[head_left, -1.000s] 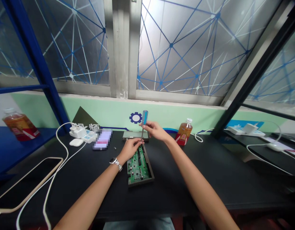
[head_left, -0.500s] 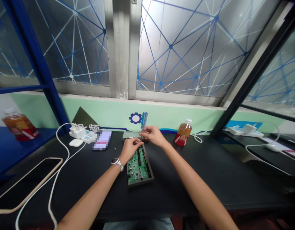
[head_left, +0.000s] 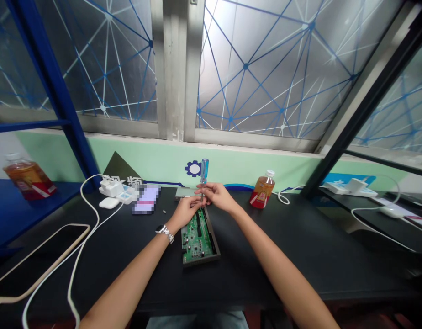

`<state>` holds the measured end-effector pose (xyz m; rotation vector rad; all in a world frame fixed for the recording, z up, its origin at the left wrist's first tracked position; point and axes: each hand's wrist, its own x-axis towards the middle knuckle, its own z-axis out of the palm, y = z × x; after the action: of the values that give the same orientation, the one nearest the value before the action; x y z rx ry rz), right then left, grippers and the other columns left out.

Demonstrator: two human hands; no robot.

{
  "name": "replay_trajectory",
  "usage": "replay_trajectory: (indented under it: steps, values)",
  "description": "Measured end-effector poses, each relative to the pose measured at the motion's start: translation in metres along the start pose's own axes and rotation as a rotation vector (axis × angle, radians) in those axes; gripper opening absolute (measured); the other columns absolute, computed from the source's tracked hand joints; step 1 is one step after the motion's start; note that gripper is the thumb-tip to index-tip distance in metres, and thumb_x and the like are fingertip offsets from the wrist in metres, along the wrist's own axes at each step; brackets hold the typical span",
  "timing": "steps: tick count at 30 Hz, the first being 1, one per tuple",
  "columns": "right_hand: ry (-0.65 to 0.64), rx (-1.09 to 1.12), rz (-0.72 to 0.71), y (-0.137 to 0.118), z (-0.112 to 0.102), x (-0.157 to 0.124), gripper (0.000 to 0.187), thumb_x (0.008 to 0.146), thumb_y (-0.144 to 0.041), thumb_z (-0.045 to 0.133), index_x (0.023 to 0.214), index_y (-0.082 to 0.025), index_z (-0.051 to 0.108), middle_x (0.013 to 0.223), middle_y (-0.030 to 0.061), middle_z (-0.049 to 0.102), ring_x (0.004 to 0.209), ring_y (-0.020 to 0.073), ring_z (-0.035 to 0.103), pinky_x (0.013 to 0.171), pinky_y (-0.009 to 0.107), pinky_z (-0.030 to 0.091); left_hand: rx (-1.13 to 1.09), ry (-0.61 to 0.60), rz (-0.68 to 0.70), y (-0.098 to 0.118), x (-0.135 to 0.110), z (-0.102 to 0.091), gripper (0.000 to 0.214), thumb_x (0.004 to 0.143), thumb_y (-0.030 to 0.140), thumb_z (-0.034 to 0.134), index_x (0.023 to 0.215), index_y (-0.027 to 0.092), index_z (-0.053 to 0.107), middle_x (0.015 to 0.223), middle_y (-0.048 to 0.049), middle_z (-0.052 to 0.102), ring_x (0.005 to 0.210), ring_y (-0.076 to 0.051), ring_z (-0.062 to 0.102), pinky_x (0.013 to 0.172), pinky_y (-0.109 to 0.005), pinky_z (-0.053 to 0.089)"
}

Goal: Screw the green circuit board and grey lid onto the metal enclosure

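Observation:
A screwdriver (head_left: 204, 171) with a blue, see-through handle stands nearly upright over the far end of a green circuit board (head_left: 197, 242) in a dark tray-like frame (head_left: 213, 233). My right hand (head_left: 218, 196) grips its shaft just below the handle with closed fingers. Low by the shaft, my left hand (head_left: 188, 209) has its fingertips pinched together at the board's far end. What they hold, if anything, is hidden. Behind the hands lies a flat, silvery metal piece (head_left: 184, 193), partly covered by them.
On the black desk (head_left: 266, 260), a phone (head_left: 146, 199), a tiny metal part (head_left: 164, 211), white chargers (head_left: 111, 187) and cables lie to the left. A larger dark device (head_left: 43, 260) sits at far left. A drink bottle (head_left: 262, 189) stands on the right.
The screwdriver has shifted slightly left and stands more upright. My right hand has moved a little left with it, closer to my left fingertips. The board has stayed in place.

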<state>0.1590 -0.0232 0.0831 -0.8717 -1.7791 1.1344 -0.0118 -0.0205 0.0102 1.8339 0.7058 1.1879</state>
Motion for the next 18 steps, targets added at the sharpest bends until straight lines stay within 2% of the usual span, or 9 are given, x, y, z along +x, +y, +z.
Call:
replay_trajectory:
  steps: [3, 6, 8, 10, 15, 18]
  values:
    - [0.149, -0.134, -0.063, 0.0053, 0.0046, -0.0013, 0.037, 0.082, -0.037, 0.072, 0.112, -0.018, 0.06, 0.097, 0.0053, 0.073, 0.054, 0.012, 0.066, 0.048, 0.022, 0.049, 0.054, 0.09, -0.028, 0.0004, -0.0007, 0.0015, 0.023, 0.089, 0.035, 0.067, 0.093, 0.014, 0.073, 0.092, -0.0087, 0.078, 0.087, -0.023, 0.074, 0.084, -0.034, 0.057]
    - [0.262, -0.235, -0.085, 0.0092, 0.007, -0.0041, 0.029, 0.079, -0.038, 0.075, 0.093, -0.017, 0.061, 0.072, 0.0009, 0.07, 0.054, 0.0141, 0.065, 0.05, 0.022, 0.048, 0.099, 0.163, -0.041, 0.001, -0.0003, 0.0039, 0.021, 0.084, 0.035, 0.072, 0.085, 0.014, 0.072, 0.083, -0.0067, 0.077, 0.079, -0.022, 0.073, 0.076, -0.032, 0.058]
    - [0.251, -0.246, -0.071, 0.0096, 0.0069, -0.0062, 0.026, 0.082, -0.04, 0.073, 0.08, -0.017, 0.06, 0.059, 0.0, 0.065, 0.053, 0.015, 0.065, 0.05, 0.022, 0.048, 0.115, 0.184, -0.048, 0.0015, 0.0001, 0.0051, 0.021, 0.083, 0.036, 0.074, 0.084, 0.014, 0.072, 0.081, -0.0064, 0.077, 0.076, -0.021, 0.073, 0.074, -0.031, 0.058]
    - [0.226, -0.236, -0.066, 0.0088, 0.0058, -0.0077, 0.027, 0.083, -0.04, 0.071, 0.076, -0.017, 0.059, 0.057, 0.0004, 0.064, 0.052, 0.0151, 0.064, 0.051, 0.023, 0.047, 0.128, 0.175, -0.049, 0.0024, 0.0002, 0.0052, 0.022, 0.083, 0.036, 0.073, 0.087, 0.015, 0.072, 0.083, -0.0067, 0.077, 0.077, -0.021, 0.073, 0.075, -0.032, 0.058]
    - [0.197, -0.095, -0.079, 0.0082, 0.0028, -0.0082, 0.027, 0.082, -0.04, 0.072, 0.088, -0.017, 0.059, 0.063, -0.0003, 0.067, 0.052, 0.0139, 0.065, 0.052, 0.023, 0.05, 0.082, 0.04, 0.015, 0.0064, 0.0, 0.0003, 0.027, 0.09, 0.036, 0.066, 0.106, 0.015, 0.072, 0.103, -0.0089, 0.077, 0.093, -0.022, 0.073, 0.089, -0.035, 0.056]
    - [0.14, -0.084, -0.08, 0.0106, 0.0019, -0.0074, 0.025, 0.084, -0.038, 0.069, 0.091, -0.016, 0.062, 0.063, 0.0, 0.066, 0.053, 0.0137, 0.065, 0.055, 0.023, 0.052, 0.044, -0.018, 0.022, 0.0084, 0.0014, -0.0031, 0.03, 0.094, 0.034, 0.06, 0.116, 0.015, 0.07, 0.112, -0.0107, 0.075, 0.101, -0.023, 0.071, 0.097, -0.037, 0.053]
